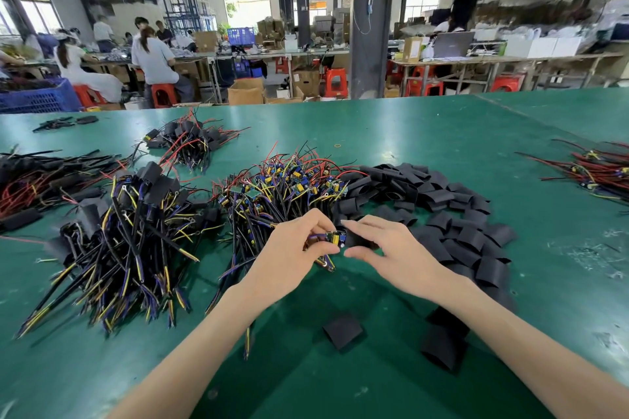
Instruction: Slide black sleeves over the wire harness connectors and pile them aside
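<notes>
Bare forearms [211,343] reach up from the bottom edge over a green-topped work table [442,126]. Nearest of all, a flat square black sleeve [342,330] lies alone on the table between the arms. A larger black tube piece [442,347] sits partly under the right forearm.

The left hand [292,248] pinches a small circuit-board connector [335,237] with yellow and blue parts between thumb and fingertips. Its purple and black wires trail under the palm. The right hand [391,248] grips a short black sleeve tube [357,241] between thumb and forefinger, just beside the connector. The tube seems to touch the board's end, though fingers hide the join.

Behind the hands lies a heap of bare wire harnesses [289,187], with red, black and yellow leads tangled together. Touching it on the right is a spread pile of loose black sleeves [449,214]. To the left stands a pile of sleeved harnesses [129,228], wires fanning toward the camera. A smaller sleeved heap [190,143] lies farther back. Beyond the table, people sit on red plastic stools [163,93] at benches.
</notes>
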`<move>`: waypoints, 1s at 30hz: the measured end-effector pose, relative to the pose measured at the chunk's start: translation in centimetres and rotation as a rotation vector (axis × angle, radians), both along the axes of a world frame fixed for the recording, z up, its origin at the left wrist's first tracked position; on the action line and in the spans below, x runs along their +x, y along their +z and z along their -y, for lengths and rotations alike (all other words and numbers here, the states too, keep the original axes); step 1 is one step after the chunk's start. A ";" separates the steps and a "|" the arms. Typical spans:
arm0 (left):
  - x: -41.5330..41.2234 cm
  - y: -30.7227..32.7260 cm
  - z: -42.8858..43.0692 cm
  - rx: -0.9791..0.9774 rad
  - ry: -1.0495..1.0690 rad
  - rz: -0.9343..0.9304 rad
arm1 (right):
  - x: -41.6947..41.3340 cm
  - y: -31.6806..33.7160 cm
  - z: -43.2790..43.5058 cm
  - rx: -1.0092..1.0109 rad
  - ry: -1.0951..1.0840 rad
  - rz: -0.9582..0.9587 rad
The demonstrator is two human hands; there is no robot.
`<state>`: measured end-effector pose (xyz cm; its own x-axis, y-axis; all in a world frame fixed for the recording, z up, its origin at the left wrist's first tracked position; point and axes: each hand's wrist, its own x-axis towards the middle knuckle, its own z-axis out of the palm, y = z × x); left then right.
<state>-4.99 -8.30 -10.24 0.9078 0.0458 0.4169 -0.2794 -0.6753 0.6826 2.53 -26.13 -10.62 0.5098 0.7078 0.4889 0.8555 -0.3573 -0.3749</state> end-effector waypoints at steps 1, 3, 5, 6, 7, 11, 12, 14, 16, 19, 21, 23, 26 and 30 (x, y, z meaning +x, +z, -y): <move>0.0 0.0 -0.1 -0.013 -0.012 -0.008 | 0.0 0.0 0.0 0.005 0.010 -0.018; 0.0 0.0 -0.1 -0.034 -0.028 -0.017 | 0.1 0.1 0.1 0.018 0.032 -0.062; 0.0 0.0 -0.2 -0.036 -0.024 -0.018 | 0.1 0.2 0.1 0.021 0.040 -0.090; 0.0 0.0 -0.1 -0.038 -0.017 -0.015 | 0.1 0.2 0.1 0.025 0.039 -0.097; -0.1 0.0 0.0 -0.041 -0.010 -0.011 | 0.0 0.2 0.1 0.030 0.034 -0.094; -0.1 0.0 0.2 -0.052 0.002 -0.004 | -0.5 0.3 -0.1 0.007 0.023 0.004; -0.1 0.1 0.2 -0.055 -0.010 -0.005 | -0.5 0.4 -0.1 -0.003 0.034 0.017; -0.2 0.1 0.3 -0.048 -0.035 -0.019 | -0.5 0.5 -0.1 -0.016 0.064 -0.006; -0.3 0.2 0.5 -0.039 -0.053 -0.036 | -0.5 0.7 0.0 -0.027 0.103 -0.056; -0.4 0.5 0.5 -0.079 -0.053 -0.029 | -0.5 0.8 0.0 -0.032 0.115 -0.076; -0.4 0.8 0.4 -0.121 -0.035 -0.020 | -0.5 0.8 -0.1 0.011 0.083 -0.066; -0.4 1.0 0.4 -0.144 -0.008 -0.009 | -0.7 0.7 -0.4 0.045 0.042 -0.033; -0.5 0.9 0.5 -0.190 0.059 -0.007 | -0.9 0.2 -0.6 0.032 0.000 0.019; -0.5 0.8 0.5 -0.253 0.104 -0.046 | -1.0 -0.2 -0.7 0.001 -0.025 0.067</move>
<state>-5.49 -8.82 -9.42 0.9106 0.2373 0.3383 -0.1819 -0.5048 0.8439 1.54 -25.42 -10.85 0.4933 0.6951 0.5230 0.8696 -0.3781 -0.3175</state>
